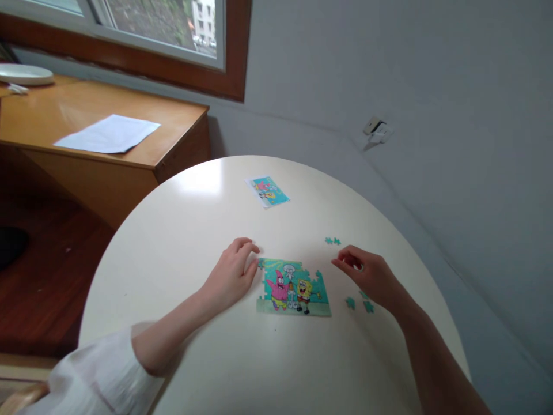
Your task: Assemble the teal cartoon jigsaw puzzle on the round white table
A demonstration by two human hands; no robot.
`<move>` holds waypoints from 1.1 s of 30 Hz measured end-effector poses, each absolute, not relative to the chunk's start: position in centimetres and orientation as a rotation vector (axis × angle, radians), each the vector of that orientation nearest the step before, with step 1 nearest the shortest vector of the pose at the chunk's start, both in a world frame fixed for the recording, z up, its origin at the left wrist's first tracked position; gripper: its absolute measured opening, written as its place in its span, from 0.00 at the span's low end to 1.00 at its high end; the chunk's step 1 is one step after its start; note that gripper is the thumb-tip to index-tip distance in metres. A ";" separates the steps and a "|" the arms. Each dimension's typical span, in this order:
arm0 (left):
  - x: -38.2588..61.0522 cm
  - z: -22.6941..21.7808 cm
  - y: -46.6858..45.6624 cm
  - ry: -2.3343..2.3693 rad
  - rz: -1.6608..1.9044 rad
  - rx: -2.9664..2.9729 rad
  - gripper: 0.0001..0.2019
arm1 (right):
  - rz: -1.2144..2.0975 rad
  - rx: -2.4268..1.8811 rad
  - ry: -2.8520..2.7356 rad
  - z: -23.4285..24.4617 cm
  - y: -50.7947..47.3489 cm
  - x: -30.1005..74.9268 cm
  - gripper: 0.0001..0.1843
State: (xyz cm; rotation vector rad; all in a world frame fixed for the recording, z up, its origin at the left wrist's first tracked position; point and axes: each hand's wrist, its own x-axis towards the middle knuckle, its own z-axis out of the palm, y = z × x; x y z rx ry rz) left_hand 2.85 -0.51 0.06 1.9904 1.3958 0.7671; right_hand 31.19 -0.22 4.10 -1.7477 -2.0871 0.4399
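Note:
A partly assembled jigsaw puzzle [280, 282] with cartoon figures on a teal background lies on the round table. Its left and upper right edges are uneven with gaps. My left hand [235, 268] is beside its upper left corner, fingers bent and apart, next to a small puzzle piece [261, 263] there; whether it touches that piece I cannot tell. Right of the puzzle, my right hand [363, 271] is closed in a pinch, thumb against forefinger; anything between the tips is too small to make out. Loose teal pieces [350, 302] lie below this hand, partly covered by it.
Two more loose pieces [332, 241] lie above my right hand. Farther back on the white table [173, 242] is a printed picture card [268, 191] with similar figures. A wooden desk [95, 104] with a paper sheet [110, 134] stands at left, under a window.

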 end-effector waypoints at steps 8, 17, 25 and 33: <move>2.5 -1.8 0.0 1.426 0.769 2.135 0.10 | 0.326 -1.821 -1.251 -1.0 -0.6 38.2 0.16; 2.0 -2.6 0.2 1.415 0.754 2.188 0.10 | 0.488 -1.802 -1.293 -2.5 -0.7 38.4 0.11; 2.0 -2.4 0.3 1.415 0.746 2.213 0.10 | 0.560 -1.773 -1.463 -1.6 -1.3 38.5 0.08; 2.0 -2.4 0.3 1.412 0.771 2.210 0.10 | 0.638 -1.837 -1.823 0.2 -2.3 39.1 0.08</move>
